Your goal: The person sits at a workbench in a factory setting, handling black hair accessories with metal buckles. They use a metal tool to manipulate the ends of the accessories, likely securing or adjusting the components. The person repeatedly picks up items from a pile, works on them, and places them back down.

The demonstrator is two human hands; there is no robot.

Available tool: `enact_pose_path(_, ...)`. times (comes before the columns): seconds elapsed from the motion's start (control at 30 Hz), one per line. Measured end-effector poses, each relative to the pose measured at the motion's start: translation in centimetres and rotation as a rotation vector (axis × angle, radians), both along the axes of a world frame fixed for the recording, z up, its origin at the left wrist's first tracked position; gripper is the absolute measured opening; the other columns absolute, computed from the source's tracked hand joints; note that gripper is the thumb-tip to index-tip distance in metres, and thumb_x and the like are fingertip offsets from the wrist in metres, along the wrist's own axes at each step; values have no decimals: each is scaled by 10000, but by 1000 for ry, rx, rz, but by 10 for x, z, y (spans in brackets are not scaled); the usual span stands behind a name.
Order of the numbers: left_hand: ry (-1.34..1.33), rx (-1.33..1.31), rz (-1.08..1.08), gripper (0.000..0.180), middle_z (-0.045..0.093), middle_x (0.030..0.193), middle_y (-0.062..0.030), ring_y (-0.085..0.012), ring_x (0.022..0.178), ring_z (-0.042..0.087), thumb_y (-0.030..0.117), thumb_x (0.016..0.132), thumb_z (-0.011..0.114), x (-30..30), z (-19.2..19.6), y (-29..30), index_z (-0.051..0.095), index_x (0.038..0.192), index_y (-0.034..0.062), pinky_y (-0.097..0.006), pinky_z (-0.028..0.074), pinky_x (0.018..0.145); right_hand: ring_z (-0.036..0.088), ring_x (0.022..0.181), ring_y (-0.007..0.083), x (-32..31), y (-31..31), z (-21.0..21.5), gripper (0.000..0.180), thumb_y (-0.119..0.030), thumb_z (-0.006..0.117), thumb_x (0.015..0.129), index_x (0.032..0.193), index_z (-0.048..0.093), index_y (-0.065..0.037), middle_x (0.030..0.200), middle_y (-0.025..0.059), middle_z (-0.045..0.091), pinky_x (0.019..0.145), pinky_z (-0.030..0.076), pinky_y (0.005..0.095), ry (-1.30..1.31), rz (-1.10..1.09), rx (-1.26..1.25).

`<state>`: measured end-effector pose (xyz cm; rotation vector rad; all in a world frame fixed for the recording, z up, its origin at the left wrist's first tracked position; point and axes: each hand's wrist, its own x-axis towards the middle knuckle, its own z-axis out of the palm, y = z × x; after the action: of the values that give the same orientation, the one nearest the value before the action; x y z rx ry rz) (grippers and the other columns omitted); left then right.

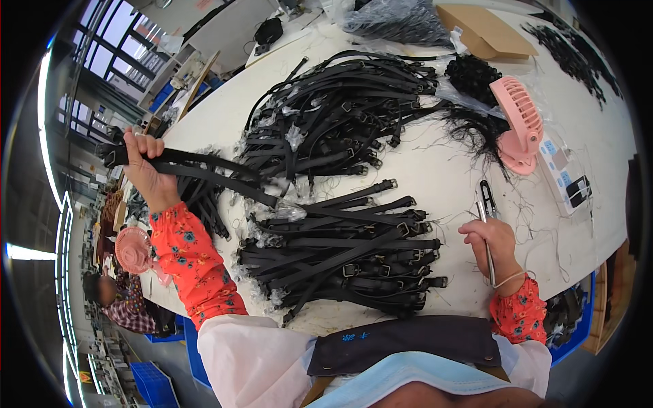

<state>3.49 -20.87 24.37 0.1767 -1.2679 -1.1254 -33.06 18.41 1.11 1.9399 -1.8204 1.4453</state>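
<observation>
My left hand (149,170) is raised at the left, its fingers wrapped round the buckle ends of a few black belts (221,180). Those straps slope down to the right, toward a bit of clear plastic wrap near the piles. My right hand (496,246) is closed round a slim silver tool (482,212), held upright over the table; its exact kind is unclear. Beside the tool's upper end is a black slotted piece (485,194), and I cannot tell whether the two are joined. Between my hands lies a pile of black buckled belts (354,262), several with plastic-wrapped ends.
Another belt heap (320,122) lies farther back on the white table (415,166). To the right are a pink fan (520,122), a power strip (559,173) and loose black threads (476,132). A cardboard box (486,30) stands behind. Blue crates (153,384) flank the table; a person (129,306) sits at left.
</observation>
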Motion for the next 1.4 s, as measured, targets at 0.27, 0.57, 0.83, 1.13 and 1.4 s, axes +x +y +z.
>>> enact_pose_path(0.27,-900,-843,1123,252,617,619,-20,-104,510,557,273,939,711,-17,-26,-46,743,1050,49,-282,395,492,515,557,235,2,-1,-1,144,-14,646,875,990,660,-101,663,32,564,549,410,376,-19,8,9)
enact_pose_path(0.57,-1511,-374,709,323,684,971,-284,-486,948,645,309,901,682,-119,-171,-136,652,1013,7,-541,507,807,518,568,242,-1,0,0,149,-19,654,871,994,657,-102,665,36,560,554,416,377,-2,-12,45)
enact_pose_path(0.83,-1539,-217,781,424,705,1070,-225,-426,1026,663,302,763,814,-139,-223,-146,702,1095,64,-505,520,887,526,581,249,-3,1,2,175,-5,654,857,1004,646,-100,734,51,613,559,426,377,1,1,50)
enact_pose_path(1.13,-910,44,364,210,647,671,-30,-112,528,584,145,867,746,-104,-149,-103,651,1010,23,-278,454,511,541,598,251,-1,1,4,214,18,663,837,1016,642,-97,769,56,635,558,430,374,9,14,39)
enact_pose_path(1.4,-1342,-785,27,353,602,1156,-165,-384,1087,594,-36,680,709,-120,-191,30,634,1020,22,-429,495,893,537,586,250,-2,2,3,194,10,665,838,998,646,-99,729,48,602,552,423,378,10,11,48)
